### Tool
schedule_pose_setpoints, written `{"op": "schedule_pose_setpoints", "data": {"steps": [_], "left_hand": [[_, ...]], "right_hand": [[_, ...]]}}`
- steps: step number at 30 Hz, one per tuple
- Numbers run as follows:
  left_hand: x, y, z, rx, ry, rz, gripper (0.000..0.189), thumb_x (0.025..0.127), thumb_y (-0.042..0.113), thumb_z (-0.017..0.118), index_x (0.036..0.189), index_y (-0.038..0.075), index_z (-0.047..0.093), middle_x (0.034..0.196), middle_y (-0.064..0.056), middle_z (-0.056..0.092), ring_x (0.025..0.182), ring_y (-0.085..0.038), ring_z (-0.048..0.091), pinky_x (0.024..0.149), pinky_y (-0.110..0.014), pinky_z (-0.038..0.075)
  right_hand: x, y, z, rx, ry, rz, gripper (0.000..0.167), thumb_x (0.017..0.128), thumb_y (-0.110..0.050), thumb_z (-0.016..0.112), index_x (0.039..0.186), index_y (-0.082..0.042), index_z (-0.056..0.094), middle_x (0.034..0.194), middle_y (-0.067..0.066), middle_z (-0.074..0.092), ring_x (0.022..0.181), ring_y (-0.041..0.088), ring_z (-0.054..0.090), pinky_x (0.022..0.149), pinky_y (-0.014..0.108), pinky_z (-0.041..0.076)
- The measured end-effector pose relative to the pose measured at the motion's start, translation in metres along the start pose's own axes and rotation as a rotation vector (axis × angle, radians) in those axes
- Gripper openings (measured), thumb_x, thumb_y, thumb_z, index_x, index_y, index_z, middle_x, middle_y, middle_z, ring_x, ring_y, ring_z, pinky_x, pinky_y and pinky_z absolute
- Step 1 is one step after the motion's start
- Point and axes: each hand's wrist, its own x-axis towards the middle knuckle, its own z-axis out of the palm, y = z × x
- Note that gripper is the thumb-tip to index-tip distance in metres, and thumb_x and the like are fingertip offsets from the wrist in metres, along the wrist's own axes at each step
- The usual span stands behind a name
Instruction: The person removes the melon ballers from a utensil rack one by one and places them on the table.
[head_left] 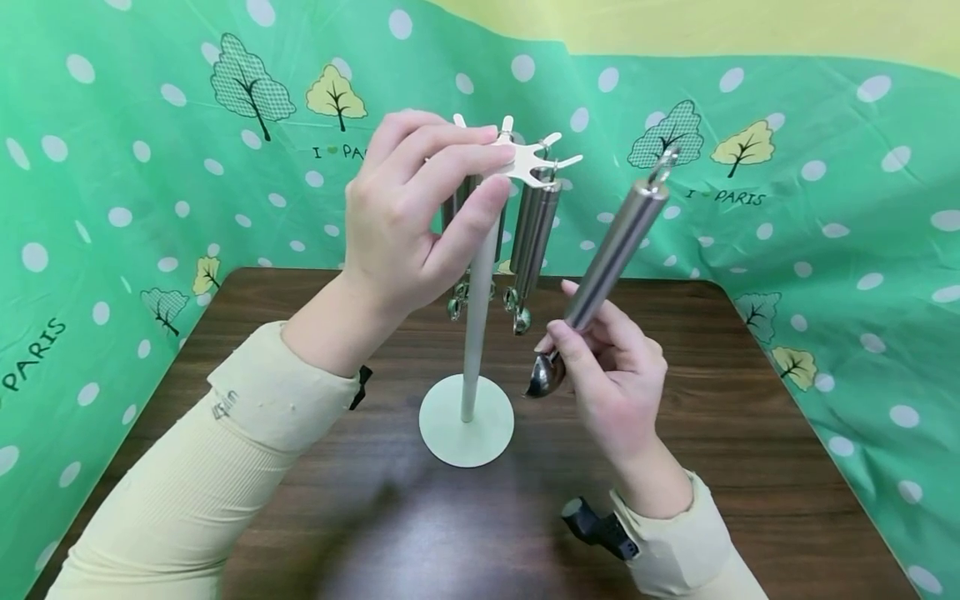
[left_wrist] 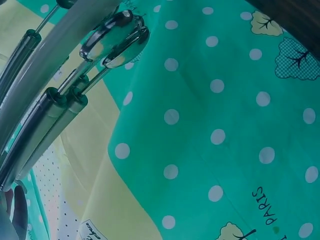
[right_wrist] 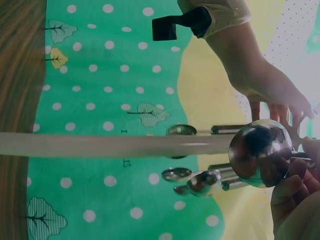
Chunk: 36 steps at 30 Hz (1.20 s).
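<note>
My right hand (head_left: 618, 375) grips a steel scoop (head_left: 617, 254) near its bowl end, fingers and thumb round the lower handle. The scoop tilts with its hanging loop up and its round bowl (right_wrist: 261, 152) down. My left hand (head_left: 420, 204) holds the top of a pale utensil stand (head_left: 474, 333), fingers over the hooked plate (head_left: 525, 158) and thumb against its near edge. Several steel utensils (head_left: 536, 229) with thick handles hang from the hooks, bowls downward; the left hand partly hides some. In the left wrist view, two rounded bowls (left_wrist: 112, 40) show beside the pole.
The stand's round base (head_left: 467, 446) rests on a dark wooden table (head_left: 360, 500). Green cloth (head_left: 825, 167) with white dots and trees surrounds the table's back and sides. Black wrist cameras (head_left: 600, 529) are strapped at both sleeves.
</note>
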Motion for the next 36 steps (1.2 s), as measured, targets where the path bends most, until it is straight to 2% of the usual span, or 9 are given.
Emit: {"op": "schedule_pose_setpoints", "data": {"steps": [3, 11, 17, 26, 33, 36], "left_hand": [[0.000, 0.000, -0.001, -0.003, 0.006, 0.000, 0.020, 0.086, 0.018, 0.064, 0.094, 0.005, 0.077, 0.098, -0.012, 0.076, 0.093, -0.032, 0.061, 0.081, -0.035, 0.052], [-0.001, 0.001, 0.001, -0.019, 0.024, -0.011, 0.019, 0.086, 0.015, 0.062, 0.091, 0.004, 0.077, 0.095, -0.012, 0.076, 0.091, -0.032, 0.061, 0.083, -0.035, 0.051], [-0.003, 0.002, 0.003, -0.016, 0.027, -0.008, 0.018, 0.086, 0.014, 0.063, 0.092, 0.004, 0.077, 0.096, -0.013, 0.076, 0.091, -0.032, 0.062, 0.085, -0.033, 0.051], [-0.001, 0.002, 0.003, -0.006, 0.037, -0.004, 0.019, 0.087, 0.014, 0.062, 0.091, 0.004, 0.078, 0.095, -0.012, 0.077, 0.090, -0.031, 0.063, 0.085, -0.033, 0.051], [0.001, 0.001, 0.002, -0.007, 0.042, 0.004, 0.020, 0.087, 0.014, 0.061, 0.090, 0.004, 0.078, 0.093, -0.012, 0.077, 0.089, -0.031, 0.063, 0.085, -0.033, 0.051], [0.002, 0.001, 0.001, -0.008, 0.044, 0.009, 0.020, 0.087, 0.014, 0.061, 0.090, 0.003, 0.078, 0.093, -0.012, 0.077, 0.089, -0.031, 0.063, 0.085, -0.033, 0.051]], "right_hand": [[-0.001, 0.001, -0.004, 0.022, 0.037, -0.009, 0.033, 0.090, 0.003, 0.065, 0.122, 0.012, 0.062, 0.075, -0.005, 0.071, 0.058, 0.005, 0.065, 0.046, 0.015, 0.049], [-0.011, 0.009, -0.017, -0.019, 0.106, 0.084, 0.033, 0.090, 0.006, 0.064, 0.122, 0.006, 0.065, 0.070, -0.005, 0.069, 0.053, 0.005, 0.062, 0.046, 0.014, 0.048], [-0.019, 0.017, -0.023, -0.056, 0.110, 0.130, 0.030, 0.090, 0.004, 0.065, 0.120, 0.001, 0.067, 0.070, -0.008, 0.069, 0.055, 0.004, 0.064, 0.048, 0.014, 0.049], [-0.030, 0.027, -0.027, -0.098, 0.131, 0.202, 0.033, 0.089, 0.008, 0.064, 0.118, -0.005, 0.069, 0.068, -0.009, 0.068, 0.054, 0.002, 0.063, 0.044, 0.013, 0.044], [-0.043, 0.039, -0.028, -0.050, 0.157, 0.242, 0.033, 0.088, 0.010, 0.063, 0.118, -0.003, 0.068, 0.067, -0.005, 0.068, 0.052, 0.004, 0.062, 0.038, 0.015, 0.039], [-0.046, 0.042, -0.028, -0.064, 0.160, 0.279, 0.032, 0.089, 0.008, 0.063, 0.117, -0.006, 0.068, 0.067, -0.005, 0.068, 0.051, 0.004, 0.062, 0.039, 0.015, 0.040]]}}
